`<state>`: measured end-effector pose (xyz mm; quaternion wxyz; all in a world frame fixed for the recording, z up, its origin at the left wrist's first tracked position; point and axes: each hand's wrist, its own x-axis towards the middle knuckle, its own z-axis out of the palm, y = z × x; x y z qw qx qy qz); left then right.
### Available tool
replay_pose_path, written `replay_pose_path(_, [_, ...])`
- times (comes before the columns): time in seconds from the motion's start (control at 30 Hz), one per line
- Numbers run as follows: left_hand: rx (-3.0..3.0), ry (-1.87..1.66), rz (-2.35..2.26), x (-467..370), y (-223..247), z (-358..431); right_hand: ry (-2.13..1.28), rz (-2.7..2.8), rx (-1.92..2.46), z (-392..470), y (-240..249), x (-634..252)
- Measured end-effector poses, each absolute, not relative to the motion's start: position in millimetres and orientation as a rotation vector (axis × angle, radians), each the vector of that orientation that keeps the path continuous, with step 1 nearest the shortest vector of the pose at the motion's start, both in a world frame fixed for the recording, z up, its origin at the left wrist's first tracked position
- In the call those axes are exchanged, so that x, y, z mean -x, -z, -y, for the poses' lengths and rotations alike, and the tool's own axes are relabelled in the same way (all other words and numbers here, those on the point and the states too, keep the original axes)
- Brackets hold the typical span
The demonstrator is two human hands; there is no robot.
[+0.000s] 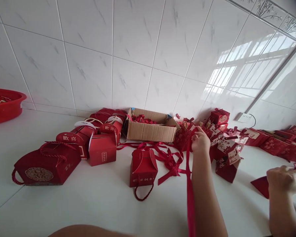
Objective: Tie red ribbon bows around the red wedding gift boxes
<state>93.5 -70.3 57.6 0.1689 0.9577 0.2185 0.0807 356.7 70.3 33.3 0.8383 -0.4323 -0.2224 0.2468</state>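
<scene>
My right hand (200,141) reaches forward over the white table, its fingers closed on a red ribbon (189,194). The ribbon hangs from the fingers and runs down past the lower edge of the view. A loose tangle of red ribbon (172,163) lies just left of my forearm. Nearby stands a small red gift box (143,168) with a dark red cord handle drooping in front. Only a strip of bare skin (91,231), perhaps my left arm, shows at the bottom; my left hand is out of view.
An open cardboard carton (151,131) with red ribbon stands by the tiled wall. Red gift boxes (48,164) cluster left of it. Decorated boxes (225,148) crowd the right. Another person's hand (284,179) is at a red piece. A red basin (7,107) sits far left.
</scene>
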Motion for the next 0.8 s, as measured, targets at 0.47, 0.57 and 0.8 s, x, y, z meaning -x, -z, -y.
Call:
replay_pose_path(0.47, [-2.624,0.121,-1.269,-61,-79,-33,-0.780,1.289,0.986,-12,-83,-295])
replay_pose_path(0.57, [-2.504,0.211,-1.322,-66,-76,-42,-0.989,1.592,1.204,-19,-77,-286])
replay_pose_path(0.8, [-2.467,0.222,-1.213,-68,-70,-53,-1.054,1.925,1.425,-25,-72,-278])
